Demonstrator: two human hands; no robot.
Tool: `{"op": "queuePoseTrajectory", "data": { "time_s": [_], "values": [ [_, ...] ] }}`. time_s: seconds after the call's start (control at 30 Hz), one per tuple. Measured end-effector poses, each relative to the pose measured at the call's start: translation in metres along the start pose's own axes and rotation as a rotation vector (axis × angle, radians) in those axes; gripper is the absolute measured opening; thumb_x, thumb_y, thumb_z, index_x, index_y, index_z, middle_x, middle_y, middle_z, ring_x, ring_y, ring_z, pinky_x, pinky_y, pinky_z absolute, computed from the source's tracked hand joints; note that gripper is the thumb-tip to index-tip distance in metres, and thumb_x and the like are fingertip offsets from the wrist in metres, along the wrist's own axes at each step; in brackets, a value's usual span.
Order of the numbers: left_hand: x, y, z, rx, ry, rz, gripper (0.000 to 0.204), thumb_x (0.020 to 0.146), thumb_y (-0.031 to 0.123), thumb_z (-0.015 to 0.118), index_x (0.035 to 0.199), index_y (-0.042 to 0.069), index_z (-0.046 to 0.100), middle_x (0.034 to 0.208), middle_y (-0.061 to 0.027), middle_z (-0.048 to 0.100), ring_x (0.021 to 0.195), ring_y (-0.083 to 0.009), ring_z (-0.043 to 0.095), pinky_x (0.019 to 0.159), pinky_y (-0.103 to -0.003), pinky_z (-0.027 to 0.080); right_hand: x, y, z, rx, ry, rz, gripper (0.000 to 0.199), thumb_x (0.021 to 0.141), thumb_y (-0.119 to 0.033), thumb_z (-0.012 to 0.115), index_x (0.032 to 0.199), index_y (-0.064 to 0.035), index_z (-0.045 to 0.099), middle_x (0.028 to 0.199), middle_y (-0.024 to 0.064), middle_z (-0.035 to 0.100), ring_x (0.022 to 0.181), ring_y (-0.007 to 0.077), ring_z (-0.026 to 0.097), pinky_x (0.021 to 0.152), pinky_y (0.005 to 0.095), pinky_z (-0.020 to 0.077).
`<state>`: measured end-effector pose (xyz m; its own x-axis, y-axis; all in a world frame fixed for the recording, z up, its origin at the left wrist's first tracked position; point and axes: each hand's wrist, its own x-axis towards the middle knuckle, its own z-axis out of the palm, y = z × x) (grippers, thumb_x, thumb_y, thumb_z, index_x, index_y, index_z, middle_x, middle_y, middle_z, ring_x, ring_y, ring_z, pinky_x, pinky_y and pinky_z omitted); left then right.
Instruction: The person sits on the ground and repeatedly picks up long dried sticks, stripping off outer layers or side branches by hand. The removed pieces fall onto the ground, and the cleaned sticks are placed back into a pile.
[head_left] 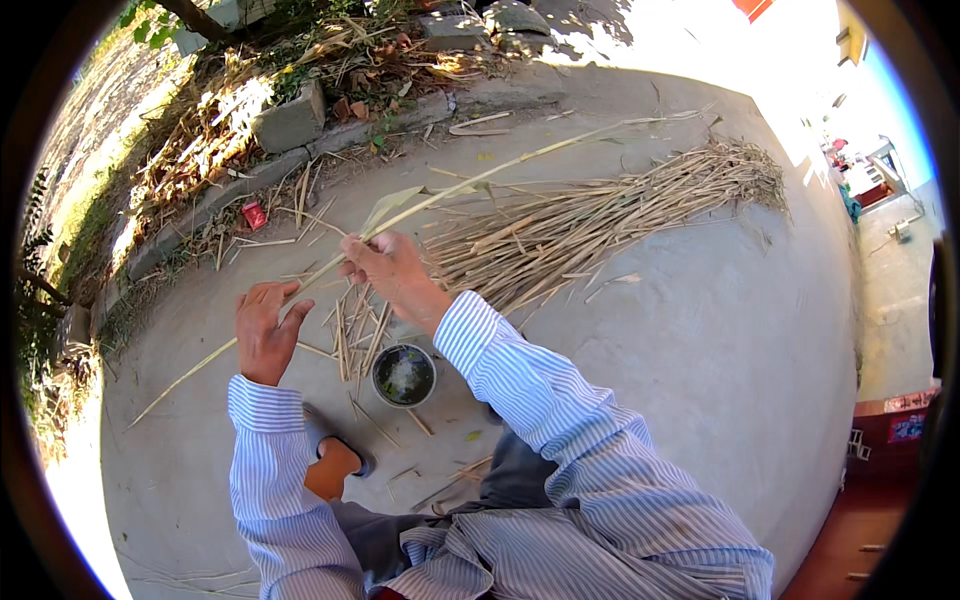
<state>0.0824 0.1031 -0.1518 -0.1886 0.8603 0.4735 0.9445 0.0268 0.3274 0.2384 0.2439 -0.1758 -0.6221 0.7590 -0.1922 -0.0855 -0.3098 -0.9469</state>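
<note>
A long pale stalk lies slanted across the scene: its thin lower end is at the left near the concrete ground, and its long axis rises to the upper right, where the tip passes above the pile of dry stalks. The left hand is raised beside the lower part of the stalk, palm turned away, fingers loosely spread and a little curled; I cannot tell if it touches the stalk. The right hand is higher, with bent wrist, and its fingers are closed around the stalk near a folded leaf. Below and between the hands stands a small round bowl among short cut pieces. Both forearms wear striped sleeves.
</note>
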Motion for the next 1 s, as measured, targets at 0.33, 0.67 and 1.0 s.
{"op": "queuePoseTrajectory", "data": {
  "time_s": [0.33, 0.67, 1.0],
  "values": [
    [0.002, -0.013, 0.026, -0.224, -0.042, -0.145, 0.012, 0.079, 0.006, 0.069, 0.089, 0.003, 0.063, 0.087, -0.0081, 0.061, 0.080, -0.0246, 0.058, 0.073, -0.034, 0.045, 0.002, 0.002, -0.011, -0.030, 0.073, -0.060, 0.027, 0.091, -0.023, 0.061, 0.089, 0.0032, 0.059, 0.076, 0.0101, 0.064, 0.067, 0.0154, 0.065, 0.055, 0.0281, 0.0517],
    [0.010, -0.006, 0.051, -0.945, -0.107, -0.526, 0.016, 0.087, 0.012, 0.068, 0.096, -0.001, 0.064, 0.086, -0.0018, 0.065, 0.078, -0.0067, 0.058, 0.073, -0.022, 0.047, -0.007, -0.019, -0.010, 0.076, -0.099, -0.042, 0.022, 0.091, -0.019, 0.058, 0.099, 0.0016, 0.057, 0.083, 0.0081, 0.063, 0.073, 0.0160, 0.066, 0.061, 0.0279, 0.0535],
    [0.017, 0.011, 0.047, -0.562, 0.158, -0.422, 0.019, 0.083, 0.016, 0.073, 0.095, 0.002, 0.068, 0.084, -0.0028, 0.067, 0.074, -0.0081, 0.058, 0.069, -0.024, 0.047, -0.003, -0.020, -0.025, 0.081, -0.097, 0.121, 0.034, 0.093, -0.021, 0.058, 0.109, 0.0097, 0.054, 0.102, 0.0182, 0.063, 0.089, 0.0266, 0.068, 0.071, 0.0296, 0.0549]
  ]
}}
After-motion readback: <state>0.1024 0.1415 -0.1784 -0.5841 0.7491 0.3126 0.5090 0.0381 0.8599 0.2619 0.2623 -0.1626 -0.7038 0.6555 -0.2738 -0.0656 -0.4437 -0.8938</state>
